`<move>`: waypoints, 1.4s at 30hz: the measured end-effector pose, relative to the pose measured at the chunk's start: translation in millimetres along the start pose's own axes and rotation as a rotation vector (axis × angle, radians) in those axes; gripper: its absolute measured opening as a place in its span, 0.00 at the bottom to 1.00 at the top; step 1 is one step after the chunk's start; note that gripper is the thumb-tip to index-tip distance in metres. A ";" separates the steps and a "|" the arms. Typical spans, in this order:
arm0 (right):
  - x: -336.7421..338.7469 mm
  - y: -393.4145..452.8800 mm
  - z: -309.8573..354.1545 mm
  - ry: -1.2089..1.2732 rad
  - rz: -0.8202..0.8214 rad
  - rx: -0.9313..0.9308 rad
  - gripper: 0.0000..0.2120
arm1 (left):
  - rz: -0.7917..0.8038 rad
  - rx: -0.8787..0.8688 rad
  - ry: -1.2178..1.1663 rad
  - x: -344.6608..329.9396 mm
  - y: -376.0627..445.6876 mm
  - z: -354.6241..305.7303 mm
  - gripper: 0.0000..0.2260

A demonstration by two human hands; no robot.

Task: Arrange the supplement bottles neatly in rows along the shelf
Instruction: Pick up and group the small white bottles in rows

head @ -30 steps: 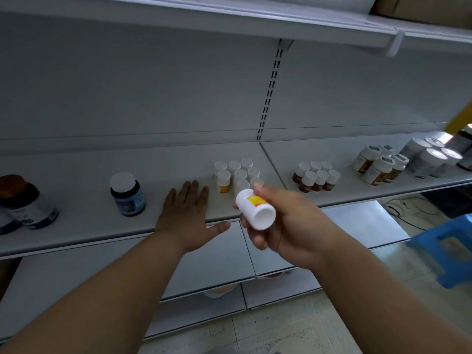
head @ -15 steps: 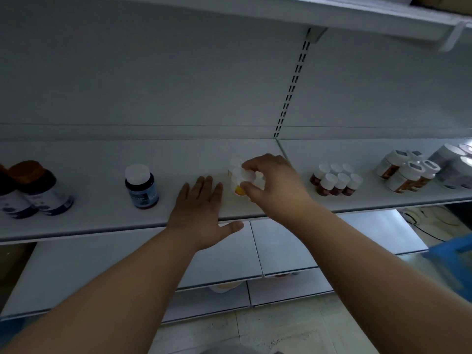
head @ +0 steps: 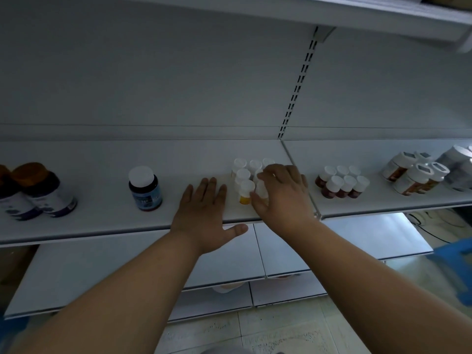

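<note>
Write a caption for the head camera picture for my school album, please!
Right hand sets a white bottle among small white-capped bottles while left hand rests flat on the shelf.

A cluster (head: 245, 178) of bottles is set upright on the shelf (head: 102, 218), just left of the upright (head: 297, 88). The right hand (head: 282, 198) is placed over the cluster's right front bottles; the left hand (head: 204, 210) is laid flat on the shelf just left of it. Farther left a jar (head: 145, 188) is stood alone, and two jars (head: 38, 192) near the shelf's left end. Right of the upright a block (head: 342, 182) of six bottles is stood, with larger bottles (head: 419, 172) beyond.
</note>
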State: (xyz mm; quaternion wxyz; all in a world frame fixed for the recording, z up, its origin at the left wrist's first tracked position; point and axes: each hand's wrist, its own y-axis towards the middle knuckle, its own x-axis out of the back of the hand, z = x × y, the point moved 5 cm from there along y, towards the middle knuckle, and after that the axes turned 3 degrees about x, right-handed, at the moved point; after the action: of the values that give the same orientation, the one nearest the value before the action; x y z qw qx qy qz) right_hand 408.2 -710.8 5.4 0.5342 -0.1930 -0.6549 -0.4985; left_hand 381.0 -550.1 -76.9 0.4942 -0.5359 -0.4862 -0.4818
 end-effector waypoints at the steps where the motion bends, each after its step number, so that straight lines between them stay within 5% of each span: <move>1: -0.1 -1.8 -3.0 -0.038 0.008 -0.015 0.17 | -0.001 0.000 0.006 0.2 0.0 0.0 0.52; 6: -4.9 -11.3 -7.9 -0.111 -0.006 -0.030 0.16 | -0.003 -0.006 0.009 0.3 -0.4 0.2 0.54; 11: 9.7 -21.4 1.4 0.077 -0.111 -0.074 0.14 | 0.008 -0.007 0.006 1.5 -0.8 -0.2 0.54; 18: 62.6 -36.9 14.4 1.719 -0.006 -0.703 0.09 | 0.000 -0.007 0.056 4.5 -1.1 -1.4 0.50; 22: 69.4 -42.0 31.3 2.250 0.101 -0.740 0.32 | 0.006 0.005 0.042 5.2 -2.6 -0.9 0.54; 32: 70.7 -45.4 49.6 2.337 0.408 -0.697 0.23 | -0.046 -0.017 0.022 5.2 -2.4 -1.3 0.50; 35: 72.4 -49.1 45.8 2.220 0.392 -0.646 0.17 | -0.024 -0.013 0.035 5.3 -2.6 -0.7 0.52; 42: 71.7 -53.8 44.4 2.202 0.400 -0.714 0.21 | -0.009 -0.009 0.031 7.0 -2.4 -1.3 0.58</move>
State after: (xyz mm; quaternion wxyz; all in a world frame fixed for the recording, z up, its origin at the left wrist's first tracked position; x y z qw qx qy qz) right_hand 318.0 -715.8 48.3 0.7967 0.1041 0.3790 -0.4591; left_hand 379.0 -551.0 -69.7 0.4972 -0.5285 -0.4788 -0.4942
